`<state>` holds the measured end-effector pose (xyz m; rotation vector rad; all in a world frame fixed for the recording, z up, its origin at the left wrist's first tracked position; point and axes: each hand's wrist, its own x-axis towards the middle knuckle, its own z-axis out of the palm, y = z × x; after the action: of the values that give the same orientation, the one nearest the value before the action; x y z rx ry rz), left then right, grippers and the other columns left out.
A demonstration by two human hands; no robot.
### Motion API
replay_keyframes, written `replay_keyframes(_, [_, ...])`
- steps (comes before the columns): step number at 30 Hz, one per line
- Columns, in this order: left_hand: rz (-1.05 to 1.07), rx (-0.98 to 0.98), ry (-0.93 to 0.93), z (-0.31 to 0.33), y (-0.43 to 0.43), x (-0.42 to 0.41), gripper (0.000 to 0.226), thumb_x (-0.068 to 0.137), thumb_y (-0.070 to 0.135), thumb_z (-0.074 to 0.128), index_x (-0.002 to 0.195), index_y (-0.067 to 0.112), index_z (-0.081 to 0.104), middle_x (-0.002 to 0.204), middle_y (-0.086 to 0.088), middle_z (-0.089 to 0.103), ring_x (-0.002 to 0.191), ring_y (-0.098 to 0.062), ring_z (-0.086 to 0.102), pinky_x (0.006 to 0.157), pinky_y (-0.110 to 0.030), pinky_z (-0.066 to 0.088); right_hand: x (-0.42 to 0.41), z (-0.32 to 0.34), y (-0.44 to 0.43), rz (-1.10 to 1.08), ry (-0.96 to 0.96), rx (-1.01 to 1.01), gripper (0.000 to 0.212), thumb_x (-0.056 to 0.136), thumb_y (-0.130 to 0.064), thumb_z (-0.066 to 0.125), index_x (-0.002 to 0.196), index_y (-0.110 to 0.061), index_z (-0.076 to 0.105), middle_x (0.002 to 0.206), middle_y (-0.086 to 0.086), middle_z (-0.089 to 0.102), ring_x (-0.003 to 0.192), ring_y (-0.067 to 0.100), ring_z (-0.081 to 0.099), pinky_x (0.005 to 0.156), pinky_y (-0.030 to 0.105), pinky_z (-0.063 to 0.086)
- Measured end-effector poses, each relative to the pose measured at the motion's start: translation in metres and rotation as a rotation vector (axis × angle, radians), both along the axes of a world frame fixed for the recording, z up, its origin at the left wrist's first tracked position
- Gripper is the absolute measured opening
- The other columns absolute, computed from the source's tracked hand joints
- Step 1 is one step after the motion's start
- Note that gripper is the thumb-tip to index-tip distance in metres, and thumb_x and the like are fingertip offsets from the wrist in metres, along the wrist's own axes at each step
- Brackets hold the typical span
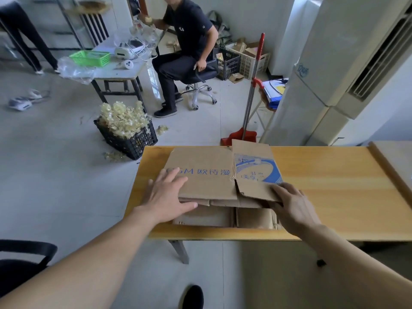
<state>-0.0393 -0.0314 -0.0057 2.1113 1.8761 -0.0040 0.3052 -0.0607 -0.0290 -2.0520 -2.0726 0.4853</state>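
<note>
Mid-frame on the worktop, the cardboard box wants the spread left hand pressing it flat while the right hand, gripping the printed flap by its corner, folds along the crease.

Bright, even daylight; soft shadows.
Strong wide-angle bending is seen at edges; slight overall softness, corners smeared.

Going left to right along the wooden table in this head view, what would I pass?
First the left hand, then the cardboard panel with blue lettering, the cardboard flap with a blue picture, the right hand, and bare wooden table.
</note>
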Motion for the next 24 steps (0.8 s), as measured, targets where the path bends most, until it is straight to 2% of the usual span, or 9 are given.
replay_keyframes(3, [-0.011, 0.086, -0.037, 0.034, 0.009, 0.01, 0.08, 0.079, 0.068, 0.063, 0.148, 0.035, 0.038, 0.163, 0.01, 0.015, 0.151, -0.022, 0.008, 0.12, -0.054, 0.017, 0.011, 0.016, 0.009, -0.005, 0.113, 0.146, 0.044, 0.096, -0.039, 0.042, 0.134, -0.023, 0.058, 0.132, 0.007, 0.058, 0.106, 0.038, 0.055, 0.083, 0.035, 0.044])
replay_keyframes(6, [-0.011, 0.232, -0.13, 0.069, 0.025, 0.03, 0.062, 0.088, 0.045, 0.067, 0.144, 0.029, 0.047, 0.159, 0.007, 0.029, 0.145, -0.022, 0.029, 0.117, -0.044, 0.029, 0.019, 0.044, 0.022, -0.077, 0.302, 0.271, 0.035, 0.101, -0.027, 0.05, 0.135, -0.028, 0.059, 0.122, 0.006, 0.063, 0.106, 0.034, 0.058, 0.078, 0.031, 0.043])
replay_keyframes(8, [0.018, 0.343, -0.21, 0.091, 0.037, 0.049, 0.047, 0.092, 0.025, 0.066, 0.137, 0.021, 0.057, 0.153, 0.002, 0.04, 0.134, -0.023, 0.046, 0.112, -0.041, 0.039, 0.026, 0.065, 0.03, -0.095, 0.378, 0.348, 0.035, 0.101, -0.025, 0.05, 0.135, -0.035, 0.057, 0.114, 0.004, 0.065, 0.102, 0.031, 0.059, 0.078, 0.038, 0.048])
replay_keyframes(10, [0.034, 0.436, -0.261, 0.112, 0.046, 0.074, 0.036, 0.094, 0.016, 0.062, 0.13, 0.011, 0.063, 0.147, -0.003, 0.049, 0.127, -0.026, 0.052, 0.109, -0.041, 0.042, 0.036, 0.087, 0.035, -0.094, 0.411, 0.417, 0.037, 0.102, -0.025, 0.046, 0.136, -0.037, 0.055, 0.113, 0.004, 0.067, 0.102, 0.028, 0.059, 0.08, 0.043, 0.051])
replay_keyframes(12, [0.025, 0.526, -0.315, 0.132, 0.052, 0.105, 0.029, 0.094, 0.014, 0.061, 0.121, 0.007, 0.068, 0.137, -0.005, 0.057, 0.12, -0.028, 0.057, 0.102, -0.034, 0.044, 0.052, 0.107, 0.034, -0.133, 0.456, 0.472, 0.035, 0.104, -0.025, 0.042, 0.134, -0.037, 0.056, 0.11, 0.001, 0.069, 0.1, 0.024, 0.06, 0.079, 0.039, 0.051])
replay_keyframes(15, [0.044, 0.629, -0.38, 0.163, 0.06, 0.156, 0.022, 0.094, 0.02, 0.062, 0.113, 0.016, 0.073, 0.12, 0.0, 0.066, 0.106, -0.026, 0.061, 0.083, -0.028, 0.043, 0.085, 0.137, 0.026, -0.223, 0.545, 0.514, 0.028, 0.104, -0.023, 0.041, 0.116, -0.03, 0.065, 0.091, -0.005, 0.067, 0.088, 0.022, 0.058, 0.07, 0.033, 0.044])
replay_keyframes(18, [-0.009, 0.657, -0.38, 0.189, 0.069, 0.212, 0.016, 0.093, 0.028, 0.064, 0.096, 0.015, 0.074, 0.091, -0.002, 0.06, 0.09, -0.03, 0.06, 0.067, -0.031, 0.039, 0.131, 0.164, 0.01, -0.324, 0.464, 0.489, 0.022, 0.104, -0.023, 0.042, 0.099, -0.023, 0.064, 0.085, 0.001, 0.063, 0.083, 0.026, 0.056, 0.065, 0.035, 0.038])
replay_keyframes(20, [-0.07, 0.627, -0.384, 0.199, 0.072, 0.255, 0.018, 0.093, 0.029, 0.065, 0.09, 0.013, 0.072, 0.085, -0.006, 0.059, 0.086, -0.032, 0.059, 0.065, -0.033, 0.04, 0.166, 0.175, -0.007, -0.399, 0.365, 0.456, 0.023, 0.103, -0.021, 0.042, 0.091, -0.016, 0.06, 0.078, 0.005, 0.058, 0.078, 0.029, 0.052, 0.062, 0.036, 0.035])
replay_keyframes(24, [-0.21, 0.511, -0.406, 0.194, 0.073, 0.344, 0.018, 0.093, 0.031, 0.064, 0.093, 0.015, 0.073, 0.085, -0.007, 0.066, 0.084, -0.03, 0.06, 0.067, -0.031, 0.043, 0.237, 0.177, -0.045, -0.567, 0.317, 0.37, 0.028, 0.099, -0.022, 0.042, 0.077, -0.008, 0.054, 0.072, 0.01, 0.06, 0.075, 0.036, 0.057, 0.066, 0.042, 0.046])
